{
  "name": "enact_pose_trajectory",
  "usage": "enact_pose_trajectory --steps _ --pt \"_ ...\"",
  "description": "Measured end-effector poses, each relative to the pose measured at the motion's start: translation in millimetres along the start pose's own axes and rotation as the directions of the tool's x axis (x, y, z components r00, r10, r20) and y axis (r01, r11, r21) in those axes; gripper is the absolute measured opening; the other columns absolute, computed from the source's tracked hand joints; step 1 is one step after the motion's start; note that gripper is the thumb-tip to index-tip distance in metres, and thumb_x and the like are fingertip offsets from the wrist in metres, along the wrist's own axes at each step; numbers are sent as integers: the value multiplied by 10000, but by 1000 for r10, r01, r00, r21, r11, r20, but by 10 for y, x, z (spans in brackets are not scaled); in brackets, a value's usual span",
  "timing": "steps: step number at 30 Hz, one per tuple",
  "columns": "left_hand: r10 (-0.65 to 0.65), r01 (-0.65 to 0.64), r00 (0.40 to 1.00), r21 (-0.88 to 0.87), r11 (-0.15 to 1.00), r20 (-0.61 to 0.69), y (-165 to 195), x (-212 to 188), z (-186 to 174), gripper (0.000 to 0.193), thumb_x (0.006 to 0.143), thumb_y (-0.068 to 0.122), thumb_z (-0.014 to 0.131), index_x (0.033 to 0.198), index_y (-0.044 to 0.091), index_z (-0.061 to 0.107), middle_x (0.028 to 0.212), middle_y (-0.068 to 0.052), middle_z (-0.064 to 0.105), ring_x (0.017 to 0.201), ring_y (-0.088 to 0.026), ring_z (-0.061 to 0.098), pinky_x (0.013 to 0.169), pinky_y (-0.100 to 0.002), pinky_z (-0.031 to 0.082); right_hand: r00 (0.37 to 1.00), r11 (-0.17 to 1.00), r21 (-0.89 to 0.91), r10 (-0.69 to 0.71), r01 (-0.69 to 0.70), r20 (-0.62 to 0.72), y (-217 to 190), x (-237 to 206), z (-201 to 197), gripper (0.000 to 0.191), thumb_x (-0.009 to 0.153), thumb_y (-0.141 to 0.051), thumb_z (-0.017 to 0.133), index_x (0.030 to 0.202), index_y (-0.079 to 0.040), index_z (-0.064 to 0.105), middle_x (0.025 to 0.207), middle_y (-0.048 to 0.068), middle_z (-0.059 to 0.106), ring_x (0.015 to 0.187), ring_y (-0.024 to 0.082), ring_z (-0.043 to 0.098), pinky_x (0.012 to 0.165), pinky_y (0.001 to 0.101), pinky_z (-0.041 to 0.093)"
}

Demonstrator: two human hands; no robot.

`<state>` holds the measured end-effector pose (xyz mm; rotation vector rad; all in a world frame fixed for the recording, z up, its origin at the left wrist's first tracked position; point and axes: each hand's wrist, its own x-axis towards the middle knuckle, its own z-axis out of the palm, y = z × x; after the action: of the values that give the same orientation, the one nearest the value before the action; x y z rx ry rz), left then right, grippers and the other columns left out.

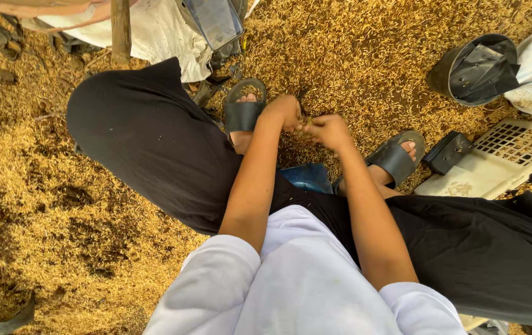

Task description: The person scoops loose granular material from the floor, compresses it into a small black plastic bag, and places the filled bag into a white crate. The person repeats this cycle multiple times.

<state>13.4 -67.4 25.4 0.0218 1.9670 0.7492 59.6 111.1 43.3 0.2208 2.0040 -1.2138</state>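
Looking down through the head camera, I am watching my left hand (283, 113) and right hand (330, 130) pressing together, clamped on a small clump of husks (304, 127) above the grain-strewn ground (61, 205); rubbing gently, low between the sandals (244, 111), should limit spilling.

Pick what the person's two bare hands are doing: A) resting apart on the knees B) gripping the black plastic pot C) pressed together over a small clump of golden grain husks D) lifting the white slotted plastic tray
C: the left hand and right hand meet between the black slide sandals, with a small clump of golden grain husks between the fingers.
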Motion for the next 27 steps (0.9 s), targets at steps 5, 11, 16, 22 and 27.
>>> enact_pose_trajectory --steps 5,11,16,22,27 --pt "88 -114 958 -82 990 -272 158 -49 -171 210 815 135 828 1022 99 808 897 -118 799 790 -236 775 766 -397 595 926 968 -115 -246 222 -285 -83 -4 -150 294 888 -191 811 1138 -40 780 897 128 775 749 192 712 686 334 540" --pt "188 -253 843 -62 966 -504 232 -86 -84 339 824 51 745 1140 159 803 1053 -130 779 904 -283 758 844 -408 576 865 962 -121 -273 245 -422 -4 13 -157 379 880 -146 790 1234 -21 737 1065 179 769 886 245 753 788 343 574" --pt "79 -206 781 -135 969 -620 219 -89 -92 272 860 91 720 1108 164 805 1084 -121 776 947 -295 755 903 -395 568 833 961 -132 -276 242 -480 92 -18 -170 408 903 -116 765 1288 3 701 1192 218 734 1029 279 750 894 360 575" --pt "-93 -43 799 -210 977 -595 101 -95 -43 241 869 128 739 1103 115 796 1094 -155 760 1006 -313 739 932 -409 554 824 851 -455 -442 261 -354 -109 -42 24 667 939 -125 741 1514 34 445 1553 250 453 1439 380 441 1212 443 355" --pt "-133 0 787 -215 977 -602 -61 -47 18 204 871 152 747 1059 113 814 1068 -167 762 1004 -323 739 940 -411 557 908 624 -755 -409 203 -94 -281 27 263 943 914 -272 746 1611 13 178 1698 191 150 1571 335 135 1264 473 163"
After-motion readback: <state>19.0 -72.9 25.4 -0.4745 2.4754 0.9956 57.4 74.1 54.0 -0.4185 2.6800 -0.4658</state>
